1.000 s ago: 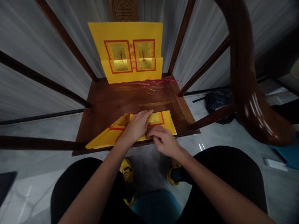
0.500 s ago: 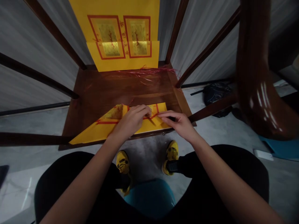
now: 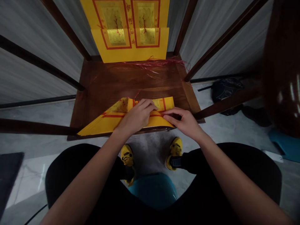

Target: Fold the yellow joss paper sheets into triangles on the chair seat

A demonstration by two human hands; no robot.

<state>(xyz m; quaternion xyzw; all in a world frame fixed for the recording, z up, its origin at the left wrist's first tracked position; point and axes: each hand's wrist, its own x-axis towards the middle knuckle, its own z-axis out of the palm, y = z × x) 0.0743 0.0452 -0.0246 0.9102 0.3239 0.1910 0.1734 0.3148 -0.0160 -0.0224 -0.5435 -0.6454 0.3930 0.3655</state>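
A sheet of yellow joss paper with red border lines lies folded along the front edge of a dark wooden seat. Its left side tapers to a slanted point, and part of it is hidden under my hands. My left hand rests on the middle of the sheet, its fingers curled and closed on the paper near a fold. At the sheet's right part, my right hand has its thumb and fingertips closed on the folded strip.
At the seat's back stands a stack of yellow printed paper, with loose red strings in front. Dark wooden posts rise around the seat. A black bag lies on the floor at right. Beneath me is a blue stool.
The raised flap by my right hand now lies flatter along the fold. Both hands remain on the paper. The whole view has shifted slightly.
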